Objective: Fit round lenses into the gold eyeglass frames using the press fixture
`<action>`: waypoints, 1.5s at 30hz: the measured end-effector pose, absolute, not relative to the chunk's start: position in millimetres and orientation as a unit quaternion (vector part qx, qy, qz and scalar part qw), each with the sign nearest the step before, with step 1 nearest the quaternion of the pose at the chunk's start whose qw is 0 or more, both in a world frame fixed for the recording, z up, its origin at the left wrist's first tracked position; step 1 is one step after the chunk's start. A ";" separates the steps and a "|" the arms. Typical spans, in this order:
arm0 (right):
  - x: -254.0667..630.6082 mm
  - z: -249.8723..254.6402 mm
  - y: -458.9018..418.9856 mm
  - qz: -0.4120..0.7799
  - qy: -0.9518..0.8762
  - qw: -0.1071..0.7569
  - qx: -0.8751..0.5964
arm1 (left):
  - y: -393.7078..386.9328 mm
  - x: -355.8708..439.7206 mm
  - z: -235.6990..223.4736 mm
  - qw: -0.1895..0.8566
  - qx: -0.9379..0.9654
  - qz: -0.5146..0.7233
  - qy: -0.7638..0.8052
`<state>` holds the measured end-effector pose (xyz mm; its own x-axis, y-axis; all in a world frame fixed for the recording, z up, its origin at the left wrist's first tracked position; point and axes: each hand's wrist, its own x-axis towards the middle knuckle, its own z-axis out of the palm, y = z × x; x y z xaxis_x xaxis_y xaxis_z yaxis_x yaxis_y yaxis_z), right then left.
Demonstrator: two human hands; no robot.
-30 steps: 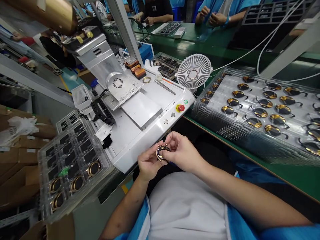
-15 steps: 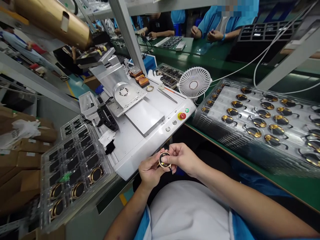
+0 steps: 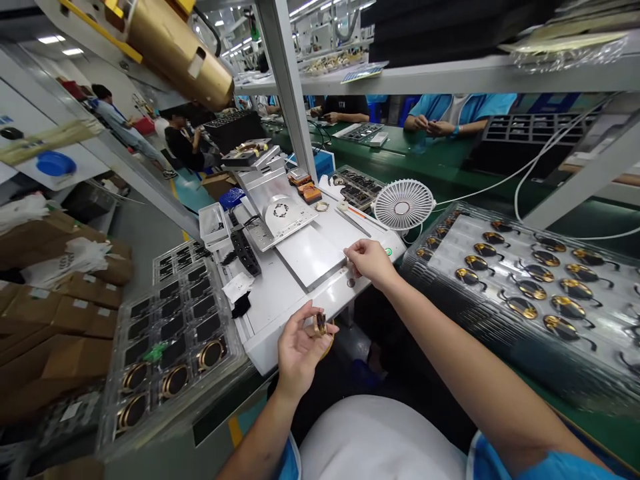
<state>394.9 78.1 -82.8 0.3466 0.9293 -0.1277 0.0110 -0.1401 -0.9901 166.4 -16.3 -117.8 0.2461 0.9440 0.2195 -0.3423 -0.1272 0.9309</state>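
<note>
My left hand point(image 3: 299, 353) is closed round the edge of a gold-rimmed watch case point(image 3: 320, 324), which is turned nearly edge-on just in front of the white machine. My right hand point(image 3: 371, 261) is over the machine's front edge, beside the green-lit button point(image 3: 389, 251). Its thumb and fingertips are pinched together; whatever they hold, if anything, is too small to make out. The flat metal plate point(image 3: 313, 257) of the machine lies just left of the right fingertips. Behind the plate stands a metal fixture point(image 3: 280, 212) with a round hub.
A clear tray point(image 3: 113, 393) with gold-rimmed watch cases and dark squares is at left. Stacked trays point(image 3: 425, 280) of round parts with dark tails fill the right. A white fan point(image 3: 404, 204), tweezers point(image 3: 354, 222) and a gold cylinder point(image 3: 180, 60) overhead surround the machine. Co-workers sit behind.
My right hand has left the watch case and moved up and forward to the machine's front edge. The left hand keeps the case, now turned edge-on. The head view has tilted up.
</note>
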 end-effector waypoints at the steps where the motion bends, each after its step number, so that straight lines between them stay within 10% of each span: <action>1: 395.4 -79.9 76.4 0.416 -0.383 0.539 -0.625 | -16.4 165.7 -117.1 0.573 0.538 0.546 0.290; 11: 351.5 -53.4 -39.4 0.465 -0.501 0.524 -0.508 | -25.0 174.3 -112.5 0.371 0.678 0.540 0.332; 38: 340.9 -67.7 -47.0 0.319 -0.582 0.500 -0.556 | -24.8 177.7 -113.6 0.355 0.684 0.546 0.329; 45: 388.0 -68.5 -61.2 0.544 -0.419 0.478 -0.547 | -25.8 202.3 -140.9 0.370 0.719 0.522 0.272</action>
